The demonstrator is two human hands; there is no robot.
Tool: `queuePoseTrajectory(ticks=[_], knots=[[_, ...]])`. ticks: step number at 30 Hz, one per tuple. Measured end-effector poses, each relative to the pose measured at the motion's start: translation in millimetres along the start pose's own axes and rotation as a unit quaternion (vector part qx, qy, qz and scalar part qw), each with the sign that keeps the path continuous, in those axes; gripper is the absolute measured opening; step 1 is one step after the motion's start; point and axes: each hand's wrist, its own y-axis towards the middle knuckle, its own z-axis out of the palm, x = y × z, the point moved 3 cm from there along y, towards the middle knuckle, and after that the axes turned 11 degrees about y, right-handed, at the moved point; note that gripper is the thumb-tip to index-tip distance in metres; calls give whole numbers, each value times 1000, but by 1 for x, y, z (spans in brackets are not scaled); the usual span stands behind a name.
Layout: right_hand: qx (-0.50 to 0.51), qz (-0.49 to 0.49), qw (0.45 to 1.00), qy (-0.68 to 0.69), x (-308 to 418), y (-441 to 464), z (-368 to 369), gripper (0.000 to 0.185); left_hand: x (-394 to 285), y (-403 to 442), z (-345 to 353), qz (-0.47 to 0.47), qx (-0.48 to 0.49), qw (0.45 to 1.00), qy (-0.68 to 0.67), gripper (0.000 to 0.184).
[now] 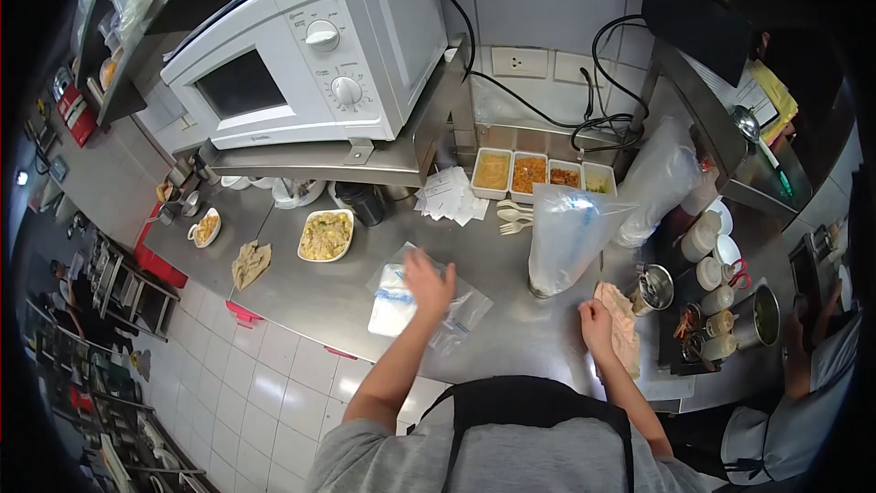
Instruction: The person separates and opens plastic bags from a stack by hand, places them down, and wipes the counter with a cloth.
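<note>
My left hand [429, 283] is over a clear plastic bag [465, 315] lying flat on the steel counter. Its thumb stands apart from the fingers, and I see nothing held in it. Under and beside that hand lies a flat white stack [392, 301] with a blue-marked band, perhaps folded bags. My right hand [595, 327] is closed at the left edge of a pinkish cloth [622, 324]; whatever its fingers may hold is hidden. Beyond it stands an upright clear plastic bag [570, 242], its mouth spread. A metal canister with utensils [652, 289] stands beside the cloth.
A white bowl of fried rice [326, 236] and a crumpled tan cloth [251, 265] are to the left. White tubs of toppings [529, 173] line the back. A microwave [319, 55] sits on a raised shelf. Sauce bottles [703, 242] and another person [794, 420] are at right.
</note>
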Motion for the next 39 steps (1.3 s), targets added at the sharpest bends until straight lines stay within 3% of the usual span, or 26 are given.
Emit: queuePoseTrajectory(ticks=[3,8,10,13,15,19,22,25,27,28,30,31,34,36,39], knots=[[35,-32,998,29,24,-17,5,18,38,-2,7,-25,61,980,187,71],[124,-110,986,5,44,-18,51,18,-18,-59,1,236,164,949,132,67],[130,-210,969,19,67,-16,71,21,-49,-100,-6,300,195,932,55,67],[151,-213,963,-64,71,-10,103,26,-76,-141,-19,392,226,891,34,62],[114,-209,957,-163,66,-7,120,26,-78,-149,-19,390,229,892,22,60],[160,-201,941,-222,64,-2,131,20,-80,-146,-29,385,200,901,-18,53],[176,-217,949,-147,60,3,128,14,-55,-131,-11,274,239,872,-329,58],[197,-285,938,-23,76,-1,110,16,-39,-87,-45,183,26,956,-229,61],[206,-329,920,48,101,-9,92,18,-35,-53,-50,121,83,916,-374,64],[240,-263,933,49,102,-9,85,19,-32,-41,-51,87,111,885,-443,65],[303,-128,943,52,103,-10,72,20,-29,-29,-45,58,344,767,-539,56],[288,-128,945,92,111,-11,65,19,-33,-28,-42,45,453,684,-570,51],[240,-113,945,191,129,-15,43,15,-51,-26,-32,6,463,685,-563,27],[216,-90,946,226,132,-12,30,12,-67,-20,-39,58,425,690,-583,14],[181,-88,929,311,142,-12,13,8,-79,-19,-39,68,414,690,-590,12]])
